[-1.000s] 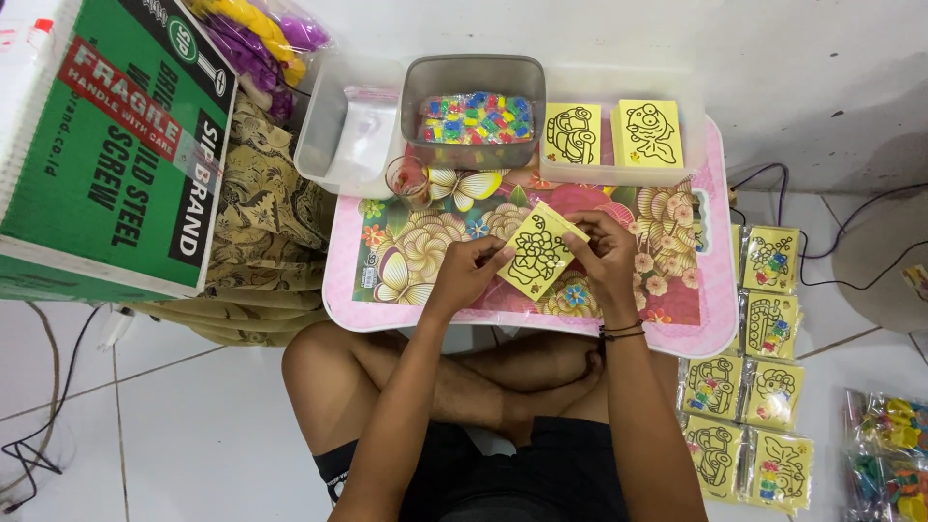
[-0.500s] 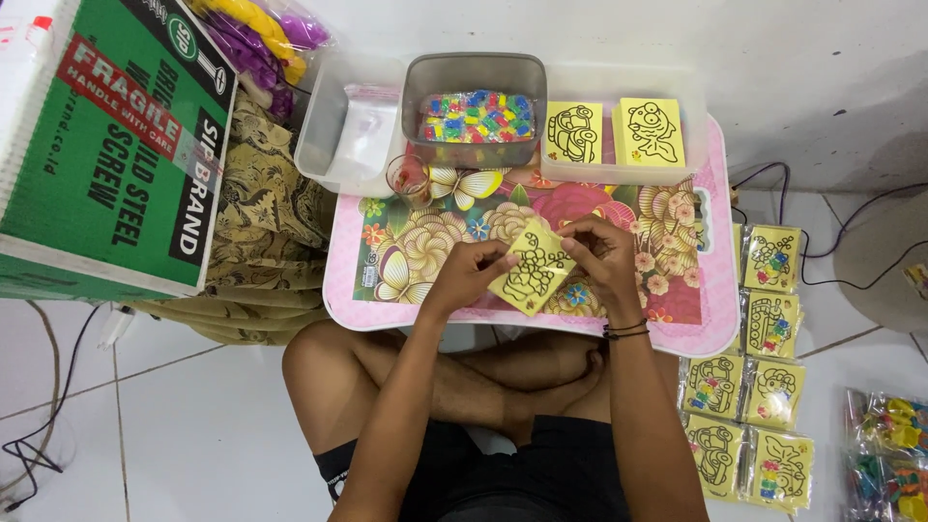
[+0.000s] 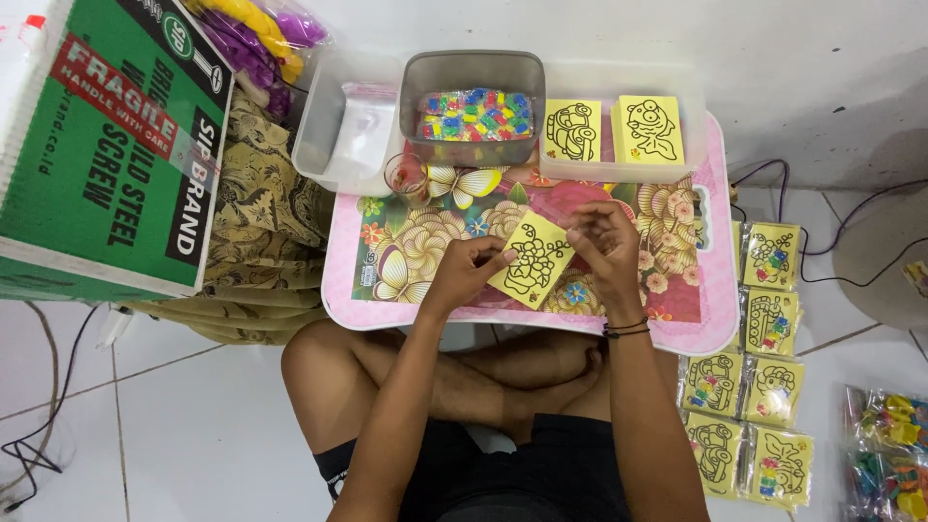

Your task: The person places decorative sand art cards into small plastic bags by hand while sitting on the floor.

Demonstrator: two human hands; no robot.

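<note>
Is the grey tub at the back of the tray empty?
No, the grey tub holds a heap of small bright pieces in red, blue, yellow and green.

yellow cards (image 3: 531, 259): 3 | packaged cards (image 3: 770, 255): 6 | hands (image 3: 464, 273): 2

So the main surface is a small pink lap table (image 3: 720, 333) with a loud flower-and-butterfly print on top, sitting on a white tiled floor (image 3: 193, 425). On the table: a grey plastic tub (image 3: 471, 72) full of little multicoloured pieces, a clear tray (image 3: 696, 116) holding two stacks of yellow picture cards, a small clear cup (image 3: 406, 177) near the back left edge, and a clear container (image 3: 324, 126) hanging partly off the left corner. On the floor to the right there's a row of bagged yellow cards (image 3: 759, 367), plus some cables (image 3: 822, 271). Off to the left sits a big green cardboard box (image 3: 97, 164) next to a patterned brown cloth (image 3: 256, 242).
</note>
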